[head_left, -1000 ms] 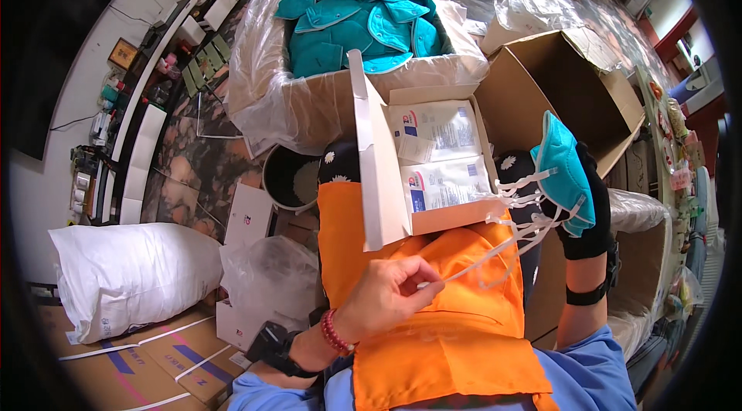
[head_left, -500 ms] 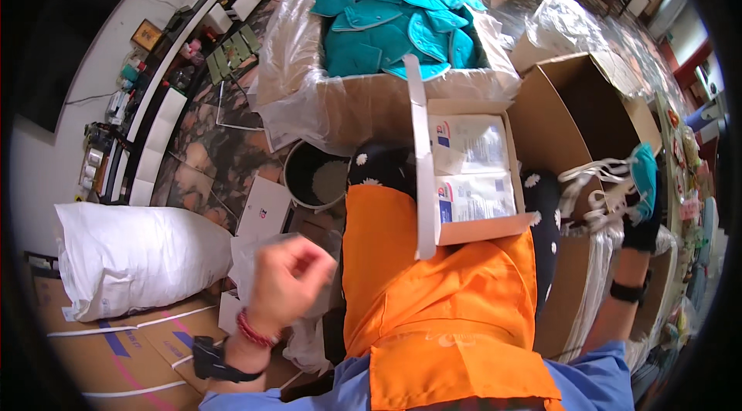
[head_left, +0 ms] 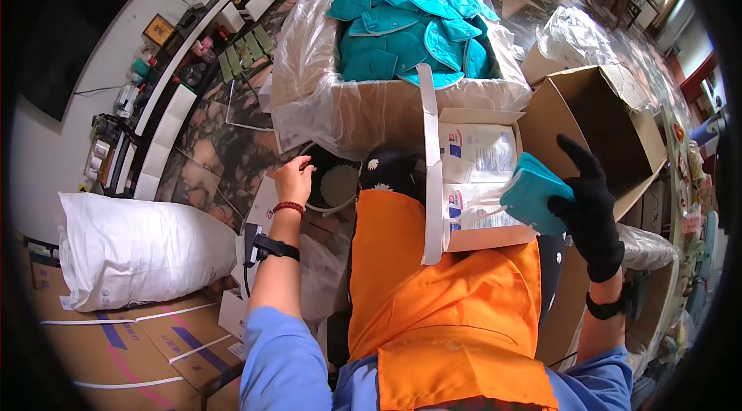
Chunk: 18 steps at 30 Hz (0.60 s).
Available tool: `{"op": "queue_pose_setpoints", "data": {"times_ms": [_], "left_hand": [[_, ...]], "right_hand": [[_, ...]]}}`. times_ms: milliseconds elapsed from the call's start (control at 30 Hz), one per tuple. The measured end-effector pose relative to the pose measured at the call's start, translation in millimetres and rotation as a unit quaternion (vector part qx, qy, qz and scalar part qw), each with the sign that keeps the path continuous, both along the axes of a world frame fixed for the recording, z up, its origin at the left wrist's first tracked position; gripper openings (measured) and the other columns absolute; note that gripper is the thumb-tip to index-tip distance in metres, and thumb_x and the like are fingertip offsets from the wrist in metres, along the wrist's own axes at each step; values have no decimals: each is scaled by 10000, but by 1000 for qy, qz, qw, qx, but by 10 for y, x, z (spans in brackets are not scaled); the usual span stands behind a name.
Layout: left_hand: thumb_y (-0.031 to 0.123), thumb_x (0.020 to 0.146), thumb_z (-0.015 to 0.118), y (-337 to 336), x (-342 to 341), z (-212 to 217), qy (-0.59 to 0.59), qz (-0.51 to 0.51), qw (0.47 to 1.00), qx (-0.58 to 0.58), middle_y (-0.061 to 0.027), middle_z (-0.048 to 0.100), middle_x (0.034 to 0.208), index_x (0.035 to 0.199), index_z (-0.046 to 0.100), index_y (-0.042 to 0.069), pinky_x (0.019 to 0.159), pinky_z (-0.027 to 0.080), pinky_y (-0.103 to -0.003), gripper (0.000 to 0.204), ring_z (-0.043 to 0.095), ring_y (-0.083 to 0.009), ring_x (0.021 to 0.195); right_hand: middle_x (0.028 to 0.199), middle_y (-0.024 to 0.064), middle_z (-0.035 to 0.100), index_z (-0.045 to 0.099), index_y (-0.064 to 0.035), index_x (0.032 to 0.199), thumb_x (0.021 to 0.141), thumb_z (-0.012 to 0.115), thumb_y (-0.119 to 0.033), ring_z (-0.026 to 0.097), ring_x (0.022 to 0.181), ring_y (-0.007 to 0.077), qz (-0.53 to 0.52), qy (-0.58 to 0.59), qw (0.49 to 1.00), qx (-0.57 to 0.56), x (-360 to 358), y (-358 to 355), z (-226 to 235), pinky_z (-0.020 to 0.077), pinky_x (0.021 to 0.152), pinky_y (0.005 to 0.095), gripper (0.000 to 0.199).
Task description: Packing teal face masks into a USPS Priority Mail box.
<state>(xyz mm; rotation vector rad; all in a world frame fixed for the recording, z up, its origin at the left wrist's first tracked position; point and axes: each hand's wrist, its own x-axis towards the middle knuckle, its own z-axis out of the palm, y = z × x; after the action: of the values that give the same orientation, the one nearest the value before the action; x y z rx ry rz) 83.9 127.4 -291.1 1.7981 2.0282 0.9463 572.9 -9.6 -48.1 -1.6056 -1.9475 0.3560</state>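
At the far centre, a large carton (head_left: 379, 106) lined with clear plastic, heaped above its rim with teal masks (head_left: 406, 36). Nearer, over the lap and the orange apron (head_left: 448, 272), an open white box (head_left: 491, 239), lid standing up along its left side; inside, white packets (head_left: 487, 150) with printed faces in two groups, one far, one near. To the right of the white box, a brown carton (head_left: 556, 121), open, with a dark interior. To the left of the knees, a dark round bin (head_left: 319, 157) with something pale at the bottom, too indistinct to name. Farther left, a plump white sack (head_left: 151, 249) beside and above strapped cartons (head_left: 185, 330).

In the black-gloved right hand (head_left: 589, 214), a few layered teal pieces, apparently a small bunch of masks (head_left: 533, 198), clamped by their right end, with the index finger raised away from them. Held over the near right corner of the white box, white straps trailing left across the nearer packets; impossible to tell whether in contact with them.

Bare left hand (head_left: 292, 179) well apart from the right one, just beside the left rim of the bin, fingers bent and partly hidden; impossible to tell whether apart or together, or closed on anything.
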Motion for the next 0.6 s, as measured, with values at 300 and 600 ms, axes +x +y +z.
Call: {"op": "queue_pose_setpoints", "data": {"times_ms": [300, 600], "left_hand": [[217, 900, 756, 74, 252, 458, -116, 42, 991, -49, -98, 733, 702, 851, 725, -1, 605, 560, -278, 225, 718, -128, 630], [199, 1062, 519, -911, 1874, 2663, -353, -222, 903, 102, -31, 651, 713, 917, 656, 15, 632, 514, -221, 272, 627, -95, 621]], "right_hand": [[1066, 130, 711, 694, -28, 1145, 862, 734, -143, 696, 924, 229, -86, 53, 980, -170, -50, 9, 114, 549, 826, 340, 308], [992, 20, 676, 654, -15, 1157, 955, 693, -240, 621, 888, 94, -148, 424, 884, -129, 247, 45, -77, 509, 829, 270, 305]]}}
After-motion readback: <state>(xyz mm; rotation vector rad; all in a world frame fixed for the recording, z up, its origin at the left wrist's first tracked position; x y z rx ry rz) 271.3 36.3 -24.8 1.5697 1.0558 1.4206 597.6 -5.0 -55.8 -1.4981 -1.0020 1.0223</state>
